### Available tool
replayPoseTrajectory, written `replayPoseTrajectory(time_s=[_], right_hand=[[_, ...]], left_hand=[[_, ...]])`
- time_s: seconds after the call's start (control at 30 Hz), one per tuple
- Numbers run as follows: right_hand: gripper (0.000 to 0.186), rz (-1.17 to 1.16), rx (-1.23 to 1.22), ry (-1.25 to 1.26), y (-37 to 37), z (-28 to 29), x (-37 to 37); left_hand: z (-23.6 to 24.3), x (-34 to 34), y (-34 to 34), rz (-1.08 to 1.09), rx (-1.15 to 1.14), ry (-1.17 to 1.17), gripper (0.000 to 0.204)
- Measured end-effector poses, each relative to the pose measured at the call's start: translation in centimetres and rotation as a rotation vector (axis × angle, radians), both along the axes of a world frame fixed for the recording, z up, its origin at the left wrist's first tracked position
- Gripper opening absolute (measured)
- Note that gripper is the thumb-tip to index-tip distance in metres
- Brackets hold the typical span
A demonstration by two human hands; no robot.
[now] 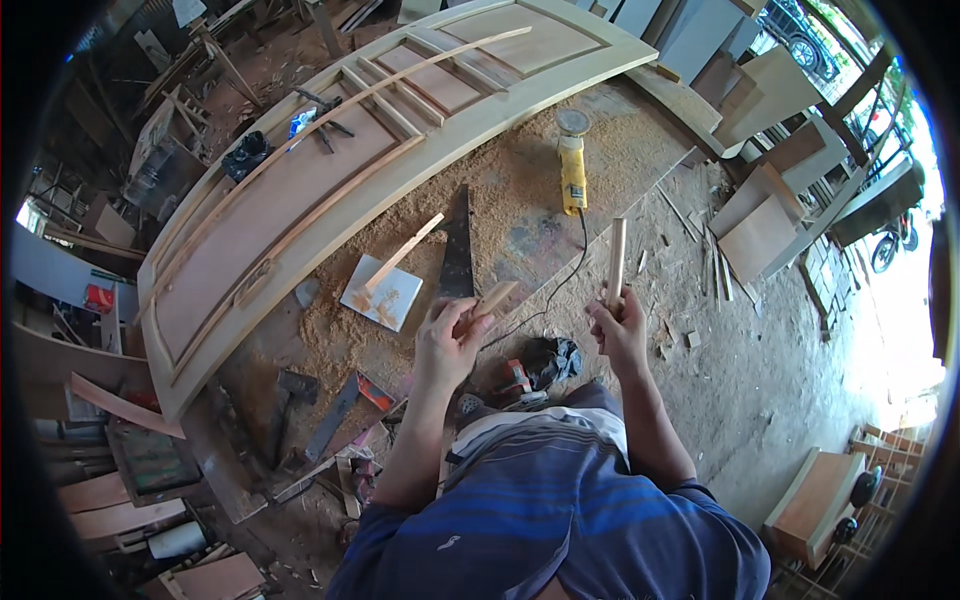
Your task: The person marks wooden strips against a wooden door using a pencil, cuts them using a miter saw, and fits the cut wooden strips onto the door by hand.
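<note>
My left hand [447,340] is closed on a short wood piece [497,297] whose end is cut at a slant. To its right, my right hand [622,328] grips a narrow wooden strip [617,252], held upright. The two pieces are apart, both raised over the front edge of a sawdust-covered workbench [540,235]. Beyond my left hand lie a white board [392,302] with a thin wood stick [405,248] across it and a dark handsaw blade [456,245]. A large panelled wooden door [330,260] spans the bench behind them.
A yellow angle grinder [573,175] stands on the bench, its black cord [565,285] trailing toward me. A hammer [288,405] and another handsaw [335,425] lie at the near left. Clamps [325,115] rest on the door. Sheets of board [765,235] lean at the right.
</note>
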State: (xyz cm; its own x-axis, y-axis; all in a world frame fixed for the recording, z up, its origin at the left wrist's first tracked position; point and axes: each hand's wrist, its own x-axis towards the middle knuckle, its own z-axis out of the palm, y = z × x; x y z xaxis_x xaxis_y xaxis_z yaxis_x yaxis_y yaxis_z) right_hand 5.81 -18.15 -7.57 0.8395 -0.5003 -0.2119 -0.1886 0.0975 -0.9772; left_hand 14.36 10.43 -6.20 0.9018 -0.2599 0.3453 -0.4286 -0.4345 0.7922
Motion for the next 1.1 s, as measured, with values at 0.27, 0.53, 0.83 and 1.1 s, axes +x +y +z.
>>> replayPoseTrajectory(time_s=[0.27, 0.53, 0.83, 1.1], right_hand=[[0.039, -0.124, -0.057, -0.039, -10.3, -3.0, 4.0], [0.046, 0.257, -0.056, -0.010, -22.7, -3.7, 11.0], [0.048, 0.600, 0.019, -0.055, -29.8, -2.9, 16.6], [0.034, 0.436, -0.303, -0.001, -35.5, -9.9, 20.9]], left_hand=[[-1.8, 4.6, -4.0, 0.147, 0.078, -0.026, 0.027], [-1.1, 6.7, -18.1, 0.336, 0.338, -0.106, 0.025], [1.1, 4.8, -29.6, 0.330, 0.377, 0.035, 0.026], [-5.6, 7.3, -30.1, 0.365, 0.533, 0.016, 0.026]])
